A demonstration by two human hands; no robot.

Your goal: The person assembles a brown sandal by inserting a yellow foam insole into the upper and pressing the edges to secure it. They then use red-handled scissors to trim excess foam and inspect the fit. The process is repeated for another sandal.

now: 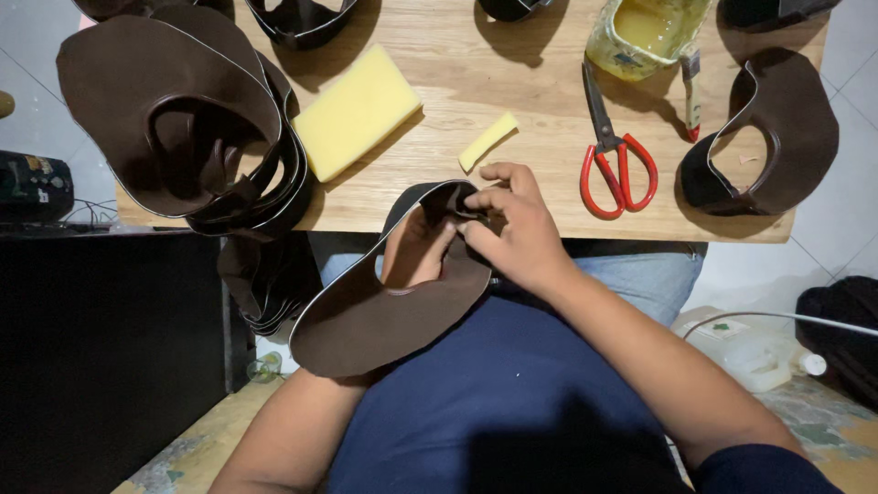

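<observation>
Where pale floor tiles (851,220) show, wooden table (512,101), perhaps workshop, dim corners.

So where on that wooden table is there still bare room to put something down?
Bare wood shows between the yellow sponge block and the red-handled scissors, around the small sponge strip. The table's left end is crowded by stacked brown brims, the right by another brim and the glue tub.

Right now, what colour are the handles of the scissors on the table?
Red, on the scissors; the blades are dark metal. The head view shows them clearly, right of the hands.
</observation>
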